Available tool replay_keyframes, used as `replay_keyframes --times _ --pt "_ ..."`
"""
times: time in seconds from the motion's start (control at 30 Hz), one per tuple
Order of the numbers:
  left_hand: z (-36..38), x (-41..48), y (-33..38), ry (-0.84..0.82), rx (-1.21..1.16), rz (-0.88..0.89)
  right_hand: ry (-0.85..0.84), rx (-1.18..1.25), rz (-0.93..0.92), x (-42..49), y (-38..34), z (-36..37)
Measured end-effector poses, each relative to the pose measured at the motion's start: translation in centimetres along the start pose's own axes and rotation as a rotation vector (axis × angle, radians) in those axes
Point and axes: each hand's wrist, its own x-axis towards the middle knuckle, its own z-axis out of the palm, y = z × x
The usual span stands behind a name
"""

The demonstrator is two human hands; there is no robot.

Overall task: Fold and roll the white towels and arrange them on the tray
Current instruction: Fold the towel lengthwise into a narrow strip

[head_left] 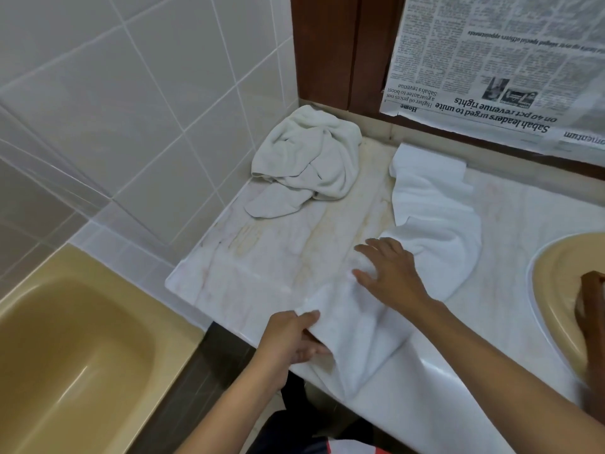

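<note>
A beige bathtub (75, 355) sits low on the left, below the tiled wall. Beside it the pale marble counter (262, 257) starts, and in its back left corner lies a crumpled off-white towel (311, 158), bunched in loose folds with one flap spilling forward. At the counter's front edge the left hand (291, 339) has its grip closed on the near corner of the white towel (435, 217), thumb on top and fingers tucked under the cloth. That towel is a brighter white, long and narrow. It runs from the back edge of the counter, where its far end is folded over, in a rumpled curve to the front edge, where it hangs over a little. The right hand (389, 273) rests flat on its middle, fingers spread, grip loose. Further right is a beige basin (556, 290), and a newspaper (491, 60) hangs upside down above the counter's back edge.
</note>
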Motion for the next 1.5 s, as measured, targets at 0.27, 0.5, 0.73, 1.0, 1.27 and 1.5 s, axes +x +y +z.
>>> replay_keyframes --times 0.27,0.5,0.73,1.0,1.27,1.5 --pt "-2.6 1.8 -2.0 0.185 0.666 0.198 -0.259 -0.104 -0.143 0.9 -0.8 0.2" --pt "-1.7 3.2 -2.5 0.322 1.152 0.645 -0.300 -0.095 -0.164 2.3 -1.7 0.8" --pt "-0.4 4.0 -3.2 0.062 1.024 0.522 0.010 0.072 0.022 -2.7 -2.3 3.6" --pt "1.5 2.8 -4.8 -0.027 1.005 0.575 -0.113 0.039 0.197 -11.3 -2.7 5.9" --pt "7.5 5.0 -2.1 0.074 1.019 0.694 0.293 0.162 0.638 -10.6 0.3 2.9" --pt "8.7 4.5 -1.2 0.021 0.917 0.546 0.350 0.425 1.092 -11.5 1.4 0.5"
